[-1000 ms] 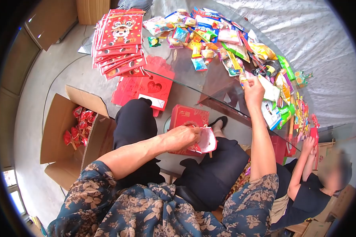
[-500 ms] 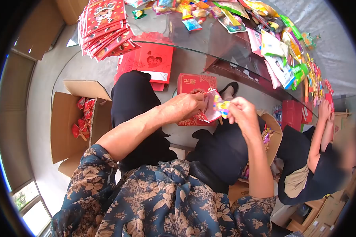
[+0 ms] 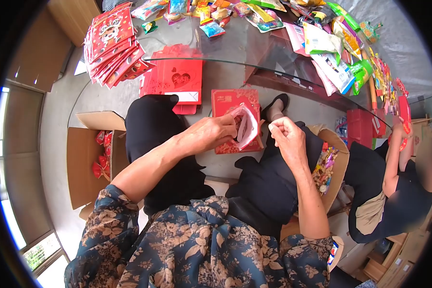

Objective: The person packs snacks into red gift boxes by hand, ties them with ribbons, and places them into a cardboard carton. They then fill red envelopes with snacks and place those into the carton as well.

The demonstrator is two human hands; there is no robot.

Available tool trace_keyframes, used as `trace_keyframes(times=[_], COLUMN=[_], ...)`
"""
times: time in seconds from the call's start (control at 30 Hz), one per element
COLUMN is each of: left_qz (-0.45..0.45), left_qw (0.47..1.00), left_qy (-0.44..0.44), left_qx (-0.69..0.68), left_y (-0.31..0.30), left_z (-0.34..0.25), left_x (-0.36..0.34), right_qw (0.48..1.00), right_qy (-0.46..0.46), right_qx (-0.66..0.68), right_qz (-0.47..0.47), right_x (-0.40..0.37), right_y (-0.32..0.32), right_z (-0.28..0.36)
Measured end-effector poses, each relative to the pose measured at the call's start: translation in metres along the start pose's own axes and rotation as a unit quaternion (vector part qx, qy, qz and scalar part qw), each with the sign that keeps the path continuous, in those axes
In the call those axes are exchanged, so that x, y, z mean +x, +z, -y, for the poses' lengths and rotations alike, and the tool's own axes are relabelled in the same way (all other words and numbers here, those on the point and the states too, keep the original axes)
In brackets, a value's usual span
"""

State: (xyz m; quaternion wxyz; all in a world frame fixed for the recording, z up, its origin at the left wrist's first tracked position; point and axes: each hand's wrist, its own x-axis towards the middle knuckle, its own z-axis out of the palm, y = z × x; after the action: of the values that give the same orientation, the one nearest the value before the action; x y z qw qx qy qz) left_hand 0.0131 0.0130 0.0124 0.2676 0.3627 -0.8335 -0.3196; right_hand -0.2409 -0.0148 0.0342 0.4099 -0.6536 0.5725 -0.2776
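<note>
My left hand [image 3: 211, 134] grips a small candy bag [image 3: 247, 126] by its left side. The bag is red outside and pale pink inside, with its mouth spread; its contents are hard to make out. To its right, apart from the bag, is my right hand [image 3: 290, 141], its fingers curled together with nothing visible in them. Beneath the bag a red printed box [image 3: 222, 100] rests on the floor. An open carton [image 3: 338, 168] of small wrapped candies [image 3: 324, 169] stands beside my right leg.
A glass table [image 3: 177, 45] ahead carries a stack of red printed bags [image 3: 111, 45] and many colourful snack packets [image 3: 324, 38]. Red gift bags [image 3: 180, 79] lie below it. At left, a cardboard box [image 3: 89, 161] contains red packets [image 3: 101, 163]. Another person [image 3: 393, 192] sits at right, holding something red.
The colourful packet that was in my right hand is out of sight. My right hand has drawn slightly away from the bag, whose mouth now faces up more. The view has shifted slightly.
</note>
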Motion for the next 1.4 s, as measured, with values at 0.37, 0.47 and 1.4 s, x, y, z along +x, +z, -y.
trace_keyframes(times=[0.37,0.47,1.4], left_qz=[-0.021,-0.022,-0.023], left_qw=[0.993,0.991,0.994], left_qy=[0.077,0.069,0.029], left_qx=[0.091,0.112,0.099], left_y=[0.005,0.007,0.003], left_z=[0.009,0.009,0.015], left_x=[0.009,0.009,0.004], right_qw=[0.988,0.974,0.984], right_qy=[-0.142,-0.191,-0.038], right_qx=[-0.035,-0.093,0.176], right_qz=[-0.049,-0.078,-0.005], right_x=[0.11,0.164,0.152], right_y=[-0.027,-0.029,-0.039], right_z=[0.056,0.068,0.07])
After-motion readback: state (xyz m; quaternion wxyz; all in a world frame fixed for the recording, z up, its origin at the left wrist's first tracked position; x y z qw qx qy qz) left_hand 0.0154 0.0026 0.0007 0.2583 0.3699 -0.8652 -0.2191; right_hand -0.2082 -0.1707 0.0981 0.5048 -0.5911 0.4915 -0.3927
